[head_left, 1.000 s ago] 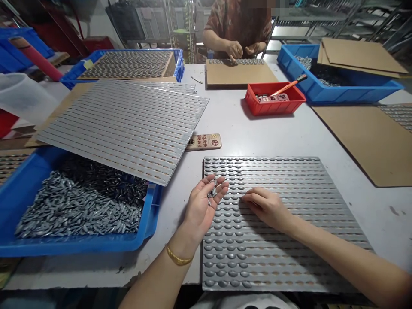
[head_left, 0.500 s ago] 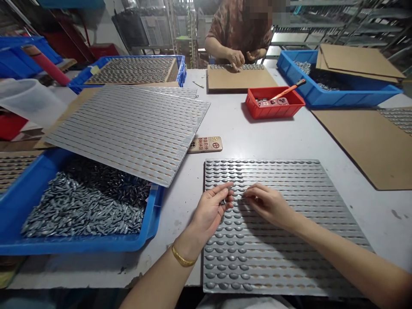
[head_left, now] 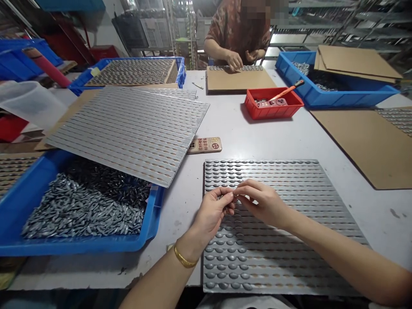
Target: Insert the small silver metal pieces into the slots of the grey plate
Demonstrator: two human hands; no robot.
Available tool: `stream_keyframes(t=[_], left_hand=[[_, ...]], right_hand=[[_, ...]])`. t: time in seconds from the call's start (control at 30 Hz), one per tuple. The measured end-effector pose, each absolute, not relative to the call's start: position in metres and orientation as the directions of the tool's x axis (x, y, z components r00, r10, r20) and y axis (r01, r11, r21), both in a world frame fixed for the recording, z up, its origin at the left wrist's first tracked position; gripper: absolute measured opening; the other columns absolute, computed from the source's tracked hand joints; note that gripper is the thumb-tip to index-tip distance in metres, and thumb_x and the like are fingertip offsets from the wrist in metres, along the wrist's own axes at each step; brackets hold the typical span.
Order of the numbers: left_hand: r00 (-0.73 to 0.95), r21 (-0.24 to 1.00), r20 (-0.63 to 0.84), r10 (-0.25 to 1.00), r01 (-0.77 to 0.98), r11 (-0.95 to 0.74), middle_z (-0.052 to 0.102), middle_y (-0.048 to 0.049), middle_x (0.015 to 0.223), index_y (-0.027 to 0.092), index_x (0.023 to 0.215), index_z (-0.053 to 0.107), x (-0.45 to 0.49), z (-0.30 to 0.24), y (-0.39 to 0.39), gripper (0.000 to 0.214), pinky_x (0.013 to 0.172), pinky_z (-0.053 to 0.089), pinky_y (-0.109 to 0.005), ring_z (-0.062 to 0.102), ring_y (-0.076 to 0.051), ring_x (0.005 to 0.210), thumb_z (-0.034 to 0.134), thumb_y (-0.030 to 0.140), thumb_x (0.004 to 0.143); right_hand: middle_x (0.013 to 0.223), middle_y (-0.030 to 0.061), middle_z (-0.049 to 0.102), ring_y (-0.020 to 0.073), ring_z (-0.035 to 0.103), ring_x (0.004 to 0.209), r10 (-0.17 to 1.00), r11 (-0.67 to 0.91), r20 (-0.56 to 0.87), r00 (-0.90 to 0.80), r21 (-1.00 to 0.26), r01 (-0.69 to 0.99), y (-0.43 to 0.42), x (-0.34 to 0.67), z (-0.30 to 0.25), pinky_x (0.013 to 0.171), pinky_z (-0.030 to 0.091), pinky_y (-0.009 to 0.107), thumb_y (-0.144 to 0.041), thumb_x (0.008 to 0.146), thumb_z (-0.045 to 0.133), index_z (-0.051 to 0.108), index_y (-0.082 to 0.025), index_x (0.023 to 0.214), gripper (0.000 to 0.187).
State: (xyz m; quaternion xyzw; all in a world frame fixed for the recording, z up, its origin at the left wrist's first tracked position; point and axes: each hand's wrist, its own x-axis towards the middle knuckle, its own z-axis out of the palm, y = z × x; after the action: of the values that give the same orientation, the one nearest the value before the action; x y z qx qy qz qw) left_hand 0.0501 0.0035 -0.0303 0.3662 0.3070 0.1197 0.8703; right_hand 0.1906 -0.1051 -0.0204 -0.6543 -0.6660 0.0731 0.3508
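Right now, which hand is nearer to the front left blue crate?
Left. The left hand sits right of the blue crate; the right hand is farther right, over the dimpled metal sheet.

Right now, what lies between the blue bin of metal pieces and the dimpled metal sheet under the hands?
In the head view, the person's left wrist, with a gold bangle, crosses the white tabletop there.

Grey metal wire shelving [head_left: 363, 25] lines the far right of the dim workshop, and a tall rack [head_left: 182, 30] stands near a pale wall [head_left: 104, 30] at the far left. A long white surface [head_left: 289, 141] fills the room's middle.
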Motion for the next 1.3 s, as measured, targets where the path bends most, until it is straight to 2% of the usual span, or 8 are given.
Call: stream_keyframes(t=[0.1,0.3,0.4,0.5,0.63,1.0,1.13,1.3], left_hand=[[0.779,0.722,-0.448,0.438,0.027,0.691,0.062,-0.0025,0.072,0.011,0.084,0.068,0.051,-0.030,0.002,0.014,0.053,0.045,-0.019,0.056,-0.009,0.062,0.072,0.021,0.075],[0.784,0.665,-0.476,0.399,0.024,0.747,0.065,-0.0055,0.075,0.011,0.087,0.069,0.049,-0.026,0.007,0.013,0.055,0.050,-0.020,0.061,-0.012,0.064,0.060,0.010,0.078],[0.723,0.554,-0.527,0.447,-0.107,0.826,0.069,-0.0090,0.082,0.011,0.095,0.067,0.045,-0.018,0.020,0.018,0.065,0.056,-0.025,0.068,-0.016,0.072,0.056,0.009,0.081],[0.591,0.478,-0.540,0.599,-0.371,0.796,0.070,-0.0115,0.091,0.011,0.092,0.065,0.042,-0.009,0.033,0.015,0.077,0.058,-0.029,0.070,-0.019,0.084,0.052,0.012,0.086],[0.592,0.396,-0.624,0.510,-0.323,0.859,0.070,-0.0127,0.089,0.008,0.097,0.064,0.043,-0.009,0.034,0.017,0.075,0.059,-0.030,0.070,-0.018,0.080,0.052,0.011,0.086],[0.617,0.518,-0.560,0.553,-0.260,0.815,0.072,-0.0144,0.096,0.012,0.094,0.057,0.045,-0.014,0.022,0.013,0.079,0.059,-0.031,0.072,-0.020,0.082,0.054,0.006,0.084],[0.660,0.549,-0.509,0.553,-0.246,0.799,0.072,-0.0133,0.096,0.013,0.095,0.059,0.045,-0.016,0.020,0.011,0.079,0.058,-0.029,0.071,-0.018,0.083,0.058,0.010,0.084],[0.693,0.583,-0.476,0.541,-0.213,0.784,0.067,-0.0045,0.083,0.012,0.097,0.066,0.043,-0.018,0.020,0.014,0.071,0.057,-0.022,0.065,-0.010,0.073,0.064,0.015,0.084]], right_hand=[[0.089,0.0068,0.063,0.0155,0.058,0.076,0.936,0.090,0.336,0.107,-0.520,0.849,-0.105,0.190,-0.017,0.063,0.047,0.026,-0.015,0.093,0.046,0.062,-0.021,0.104,0.020],[0.086,0.0047,0.056,0.0135,0.052,0.066,0.981,0.044,0.189,0.032,-0.384,0.922,-0.108,0.191,-0.014,0.058,0.043,0.025,-0.009,0.089,0.045,0.057,-0.023,0.125,0.040],[0.089,0.0050,0.059,0.0125,0.054,0.067,0.973,0.014,0.198,0.121,-0.571,0.821,-0.114,0.197,-0.008,0.059,0.044,0.025,-0.014,0.092,0.045,0.062,-0.024,0.116,0.031],[0.086,0.0038,0.063,0.0131,0.058,0.069,0.960,-0.100,0.084,0.267,-0.787,0.609,-0.124,0.204,-0.008,0.058,0.048,0.024,-0.023,0.092,0.052,0.064,-0.021,0.099,0.015],[0.079,0.0013,0.066,0.0125,0.058,0.066,0.943,-0.215,-0.036,0.330,-0.823,0.526,-0.137,0.202,-0.020,0.057,0.047,0.024,-0.025,0.088,0.058,0.065,-0.020,0.088,0.008],[0.079,0.0005,0.065,0.0138,0.058,0.069,0.919,-0.202,0.061,0.389,-0.774,0.600,-0.144,0.182,-0.046,0.061,0.045,0.026,-0.013,0.084,0.054,0.064,-0.022,0.088,0.014],[0.084,0.0015,0.066,0.0150,0.060,0.075,0.924,-0.180,0.118,0.363,-0.702,0.689,-0.144,0.181,-0.053,0.066,0.047,0.027,-0.011,0.085,0.052,0.064,-0.021,0.092,0.017],[0.090,0.0050,0.065,0.0166,0.061,0.077,0.943,-0.124,0.198,0.269,-0.541,0.832,-0.147,0.181,-0.063,0.066,0.047,0.027,-0.011,0.089,0.048,0.062,-0.021,0.099,0.020]])
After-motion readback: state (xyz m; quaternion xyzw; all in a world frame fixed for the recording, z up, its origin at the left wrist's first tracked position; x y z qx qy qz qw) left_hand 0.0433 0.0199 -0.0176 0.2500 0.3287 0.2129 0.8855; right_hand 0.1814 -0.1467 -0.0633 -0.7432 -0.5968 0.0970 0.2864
